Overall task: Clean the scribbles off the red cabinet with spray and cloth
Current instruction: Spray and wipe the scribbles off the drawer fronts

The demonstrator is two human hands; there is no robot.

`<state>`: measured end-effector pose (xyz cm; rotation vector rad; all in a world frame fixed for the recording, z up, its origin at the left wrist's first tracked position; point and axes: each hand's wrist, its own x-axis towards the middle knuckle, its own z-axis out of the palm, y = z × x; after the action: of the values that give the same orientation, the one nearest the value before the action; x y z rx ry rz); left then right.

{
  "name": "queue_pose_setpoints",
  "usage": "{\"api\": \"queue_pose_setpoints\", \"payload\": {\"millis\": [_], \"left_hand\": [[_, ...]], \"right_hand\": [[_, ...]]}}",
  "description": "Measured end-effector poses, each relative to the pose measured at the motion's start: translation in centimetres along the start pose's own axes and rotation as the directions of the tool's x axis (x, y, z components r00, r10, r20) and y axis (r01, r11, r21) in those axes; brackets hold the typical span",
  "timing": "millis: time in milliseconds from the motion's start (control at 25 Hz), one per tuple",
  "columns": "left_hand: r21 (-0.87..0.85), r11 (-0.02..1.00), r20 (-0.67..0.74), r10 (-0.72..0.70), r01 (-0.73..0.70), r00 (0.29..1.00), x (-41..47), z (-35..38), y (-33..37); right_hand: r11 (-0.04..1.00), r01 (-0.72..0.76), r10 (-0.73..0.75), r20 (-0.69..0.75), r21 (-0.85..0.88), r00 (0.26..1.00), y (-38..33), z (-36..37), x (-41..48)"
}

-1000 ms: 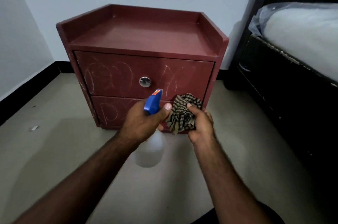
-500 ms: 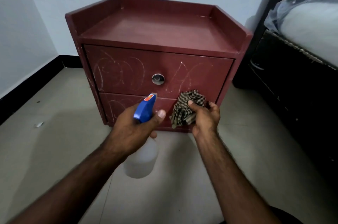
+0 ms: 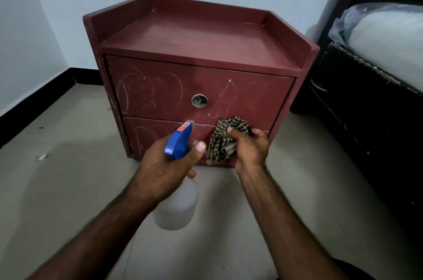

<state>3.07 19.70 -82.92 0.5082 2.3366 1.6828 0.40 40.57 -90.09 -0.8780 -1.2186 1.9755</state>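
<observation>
Cabinet (image 3: 240,101): red, chalky scribbles (image 3: 146,94) (across its front).
Left hand (image 3: 164,172): I see it gripping the spray bottle (image 3: 179,142).
Right hand (image 3: 249,149): clutches bunched cloth (image 3: 223,142), apparently off the cabinet.

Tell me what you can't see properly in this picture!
In the head view:
- the lower drawer: its middle and right side are hidden behind the left hand, spray bottle, cloth and right hand.
- the trigger: covered by the left hand.
- the sticker on the spray bottle: too small to read.
- the bed: cut off by the right edge.
</observation>
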Motion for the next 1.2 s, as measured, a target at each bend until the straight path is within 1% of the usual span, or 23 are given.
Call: {"api": "queue_pose_setpoints", "payload": {"millis": [80, 160, 200, 360, 440, 560, 640, 760, 840, 1000, 1120, 1200], "left_hand": [[-0.018, 1.000, -0.004, -0.003, 0.003, 1.000, -0.1, -0.2, 0.1], [-0.024, 1.000, -0.016, -0.008, 0.008, 1.000, -0.1, -0.3, 0.2], [-0.028, 1.000, -0.018, -0.008, 0.007, 1.000, -0.1, -0.4, 0.3], [-0.016, 1.000, -0.026, 0.001, -0.002, 1.000, -0.2, -0.7, 0.6], [-0.003, 1.000, -0.032, -0.009, 0.009, 0.999, -0.2, -0.7, 0.5], [-0.010, 1.000, -0.019, 0.008, -0.008, 1.000, -0.1, -0.7, 0.5], [-0.009, 1.000, -0.024, 0.018, -0.019, 1.000, 0.0, -0.8, 0.5], [-0.021, 1.000, -0.030, 0.022, -0.023, 0.999, -0.2, -1.2, 0.6], [-0.030, 0.999, -0.028, 0.022, -0.023, 0.999, -0.3, -1.4, 0.6], [-0.018, 1.000, -0.051, 0.006, -0.007, 0.999, 0.1, -1.7, 0.4], [-0.036, 0.999, -0.052, 0.018, -0.020, 0.998, 0.2, -1.9, 0.4], [-0.053, 0.998, -0.056, 0.026, -0.029, 0.998, 0.2, -2.0, 0.5]], "right_hand": [[0.996, 0.093, -0.093, 0.028, 0.006, 0.995, -1.0, 1.0, 0.3], [0.990, 0.142, -0.143, 0.059, 0.025, 0.988, -1.4, 1.8, 0.6], [0.990, 0.136, -0.137, 0.056, 0.021, 0.989, -1.1, 1.8, 0.7], [0.998, 0.014, -0.014, -0.003, -0.062, 1.000, 2.3, 1.0, 0.6], [0.998, 0.029, -0.030, -0.020, -0.058, 0.999, 2.6, 1.2, 0.7], [0.994, 0.108, -0.108, 0.041, -0.002, 0.993, 0.8, 2.4, 0.6], [0.992, 0.122, -0.123, 0.059, 0.020, 0.991, 0.3, 3.1, 0.6], [1.000, 0.009, -0.010, -0.017, -0.026, 1.000, 1.8, 3.0, -0.3], [0.998, -0.036, 0.033, -0.058, -0.050, 0.998, 2.9, 2.9, -1.1], [0.999, -0.021, 0.023, -0.058, 0.025, 0.998, 2.3, 4.0, -1.2], [0.995, 0.042, -0.041, -0.018, 0.094, 0.999, 1.5, 4.8, -0.8], [0.997, 0.016, -0.013, -0.033, 0.070, 0.999, 2.0, 4.5, -0.9]]}}
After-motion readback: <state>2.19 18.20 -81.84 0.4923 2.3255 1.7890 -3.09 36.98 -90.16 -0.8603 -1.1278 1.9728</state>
